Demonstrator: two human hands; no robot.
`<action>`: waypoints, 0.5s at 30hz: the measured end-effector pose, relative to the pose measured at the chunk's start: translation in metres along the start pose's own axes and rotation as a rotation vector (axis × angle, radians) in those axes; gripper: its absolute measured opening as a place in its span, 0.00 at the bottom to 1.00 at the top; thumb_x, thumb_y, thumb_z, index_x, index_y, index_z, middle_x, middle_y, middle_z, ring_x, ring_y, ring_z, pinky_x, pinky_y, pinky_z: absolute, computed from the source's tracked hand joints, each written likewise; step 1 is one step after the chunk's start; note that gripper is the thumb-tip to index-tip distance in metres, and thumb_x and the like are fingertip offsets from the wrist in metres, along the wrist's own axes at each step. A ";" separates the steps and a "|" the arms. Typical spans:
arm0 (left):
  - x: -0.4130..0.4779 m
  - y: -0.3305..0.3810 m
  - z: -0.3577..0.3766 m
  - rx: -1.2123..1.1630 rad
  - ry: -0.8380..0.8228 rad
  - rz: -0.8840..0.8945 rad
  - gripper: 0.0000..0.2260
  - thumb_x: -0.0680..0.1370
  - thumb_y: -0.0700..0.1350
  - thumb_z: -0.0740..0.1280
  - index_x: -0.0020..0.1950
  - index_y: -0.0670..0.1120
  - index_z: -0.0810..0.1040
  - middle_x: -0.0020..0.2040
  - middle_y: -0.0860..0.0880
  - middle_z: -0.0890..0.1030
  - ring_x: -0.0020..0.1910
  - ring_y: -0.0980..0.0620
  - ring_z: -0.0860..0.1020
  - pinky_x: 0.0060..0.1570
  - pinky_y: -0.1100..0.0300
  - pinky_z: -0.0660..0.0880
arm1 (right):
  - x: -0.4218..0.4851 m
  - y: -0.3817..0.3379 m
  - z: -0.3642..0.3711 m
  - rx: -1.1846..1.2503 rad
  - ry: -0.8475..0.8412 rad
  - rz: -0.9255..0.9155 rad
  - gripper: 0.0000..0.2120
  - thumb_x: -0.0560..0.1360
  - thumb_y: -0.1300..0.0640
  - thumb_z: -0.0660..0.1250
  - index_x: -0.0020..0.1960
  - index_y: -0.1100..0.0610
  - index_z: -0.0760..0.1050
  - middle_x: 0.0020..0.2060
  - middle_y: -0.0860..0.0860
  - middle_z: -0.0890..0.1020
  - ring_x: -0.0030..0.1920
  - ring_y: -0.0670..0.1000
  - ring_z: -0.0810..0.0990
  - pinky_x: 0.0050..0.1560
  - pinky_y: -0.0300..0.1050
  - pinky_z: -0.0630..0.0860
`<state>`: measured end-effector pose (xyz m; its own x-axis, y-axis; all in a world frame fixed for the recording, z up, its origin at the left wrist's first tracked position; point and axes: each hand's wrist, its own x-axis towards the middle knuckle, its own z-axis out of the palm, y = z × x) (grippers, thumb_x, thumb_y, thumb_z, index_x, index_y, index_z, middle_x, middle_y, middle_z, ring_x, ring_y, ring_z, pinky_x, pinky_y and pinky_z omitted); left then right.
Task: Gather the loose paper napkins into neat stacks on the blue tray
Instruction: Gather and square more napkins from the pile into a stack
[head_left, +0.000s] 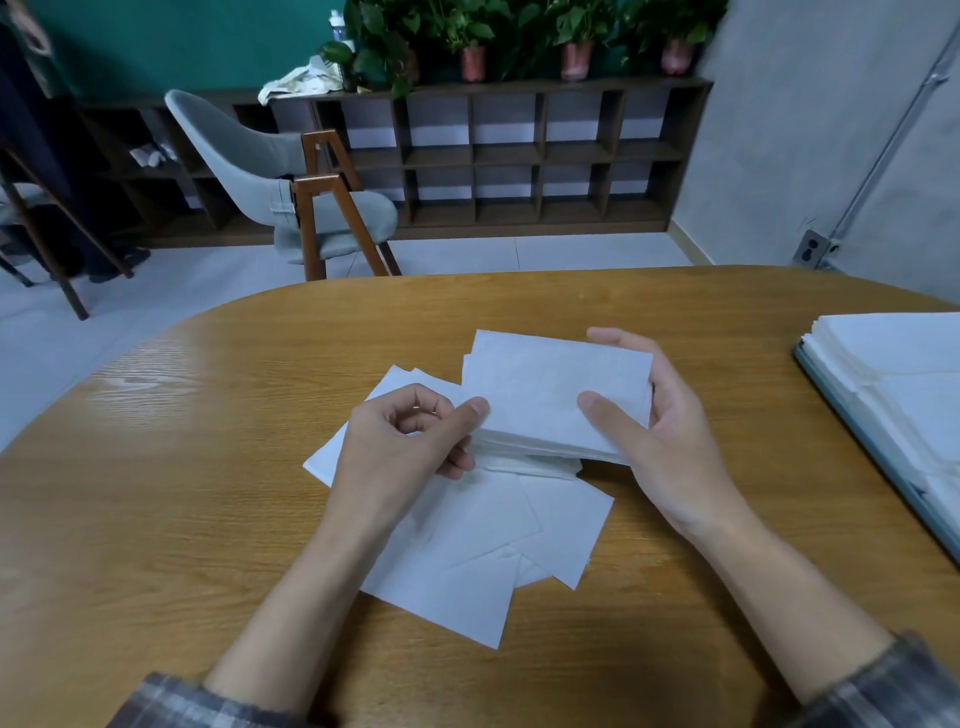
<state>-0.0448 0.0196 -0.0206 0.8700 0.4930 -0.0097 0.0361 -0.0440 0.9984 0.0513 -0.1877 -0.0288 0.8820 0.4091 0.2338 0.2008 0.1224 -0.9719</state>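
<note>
L hand (400, 441) & R hand (660, 431): fingers clamped on stack (545, 389), above loose napkins (467, 535). Tray (844, 415) at 3 o'clock.

Head-worn view, downward over table (156, 441) (close)

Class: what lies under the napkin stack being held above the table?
Loose napkins lie scattered on the table beneath the stack. How many it hides cannot be seen.

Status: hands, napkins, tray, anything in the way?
Left hand, right hand: both gripping one stack of white paper napkins. Loose white napkins scattered under it on the wooden table. Blue tray at right holds stacks; nothing between.
</note>
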 end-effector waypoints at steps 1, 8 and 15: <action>0.001 0.000 0.000 -0.006 0.000 0.000 0.16 0.76 0.44 0.78 0.45 0.32 0.78 0.36 0.34 0.82 0.32 0.46 0.82 0.37 0.59 0.80 | 0.000 0.000 0.000 -0.006 -0.003 -0.003 0.22 0.80 0.65 0.70 0.70 0.47 0.75 0.57 0.46 0.84 0.57 0.47 0.84 0.53 0.42 0.82; 0.003 0.003 -0.004 -0.032 -0.037 0.009 0.07 0.75 0.38 0.78 0.47 0.36 0.83 0.35 0.41 0.85 0.34 0.49 0.84 0.42 0.61 0.82 | 0.002 0.003 -0.001 0.071 0.020 0.033 0.22 0.78 0.62 0.73 0.68 0.45 0.77 0.59 0.51 0.84 0.60 0.52 0.84 0.55 0.46 0.81; 0.001 0.005 -0.008 -0.074 -0.153 -0.014 0.13 0.76 0.35 0.76 0.58 0.44 0.80 0.41 0.42 0.85 0.44 0.43 0.86 0.55 0.49 0.84 | 0.002 0.002 -0.002 0.018 0.001 0.016 0.23 0.79 0.64 0.72 0.68 0.42 0.76 0.58 0.49 0.85 0.60 0.52 0.84 0.58 0.52 0.83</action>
<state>-0.0472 0.0267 -0.0152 0.9346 0.3548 -0.0263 0.0173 0.0286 0.9994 0.0539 -0.1882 -0.0307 0.8857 0.4098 0.2182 0.1789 0.1324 -0.9749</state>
